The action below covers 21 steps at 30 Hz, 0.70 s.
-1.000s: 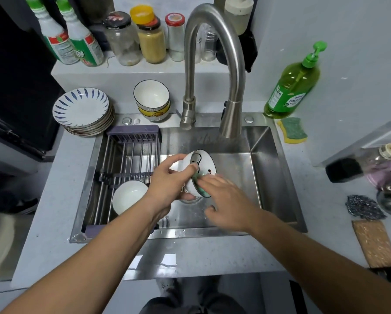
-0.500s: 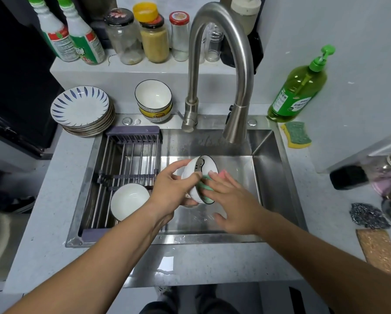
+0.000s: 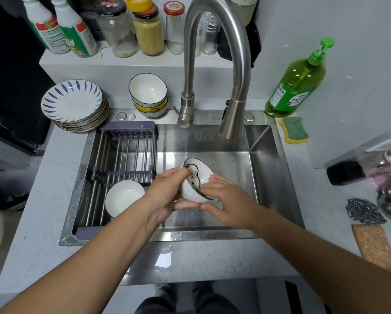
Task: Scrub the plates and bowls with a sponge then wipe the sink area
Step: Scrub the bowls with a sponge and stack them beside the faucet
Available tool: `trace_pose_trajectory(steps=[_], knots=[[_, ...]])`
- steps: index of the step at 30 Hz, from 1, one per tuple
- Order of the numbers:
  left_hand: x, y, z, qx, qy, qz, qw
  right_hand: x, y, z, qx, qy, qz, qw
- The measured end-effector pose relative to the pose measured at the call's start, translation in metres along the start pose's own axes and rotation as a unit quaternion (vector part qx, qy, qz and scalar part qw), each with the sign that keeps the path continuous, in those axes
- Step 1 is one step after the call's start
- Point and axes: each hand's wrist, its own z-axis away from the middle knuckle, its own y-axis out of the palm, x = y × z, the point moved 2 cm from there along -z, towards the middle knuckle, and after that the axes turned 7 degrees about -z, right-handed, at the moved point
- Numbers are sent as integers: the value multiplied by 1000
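Over the steel sink [image 3: 269, 168], my left hand [image 3: 167, 196] holds a small white bowl [image 3: 197, 177] with a black cartoon drawing, tilted on its side. My right hand [image 3: 226, 200] presses a green sponge [image 3: 209, 197] against the bowl's lower outer side; only a thin edge of the sponge shows. A plain white bowl [image 3: 124, 197] rests on the purple drying rack [image 3: 126, 155] in the sink's left half. Stacked blue-striped plates [image 3: 73, 103] and stacked bowls [image 3: 148, 91] stand on the counter behind the sink.
The tall faucet [image 3: 214, 64] arches over the sink. A green soap bottle [image 3: 296, 85] and a yellow-green sponge [image 3: 295, 130] sit at the back right. A steel scourer [image 3: 363, 210] and a cork mat [image 3: 374, 245] lie to the right. Jars and spray bottles line the back ledge.
The bowl has turned in my left hand, its opening now facing more upward. My right hand with the sponge has slid down to the bowl's underside.
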Motion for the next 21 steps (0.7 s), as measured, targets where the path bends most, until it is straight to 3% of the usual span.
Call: trace_pose_trajectory(steps=[4,8,13,17,21], knots=[[-2,-5,-3,-13,-23,-37,999,11,1,-3,-35,44,-81,995],[7,-9,-5,35,-27,-147,988,17,-1,-4,-76,167,-212,960],[16,0,-8,74,2,44,996,32,-8,-14,-112,175,-339,918],[7,1,-7,78,7,84,993,37,-1,-11,-99,138,-284,944],[4,1,-9,121,-49,118,984,25,-5,-12,-42,21,-89,995]])
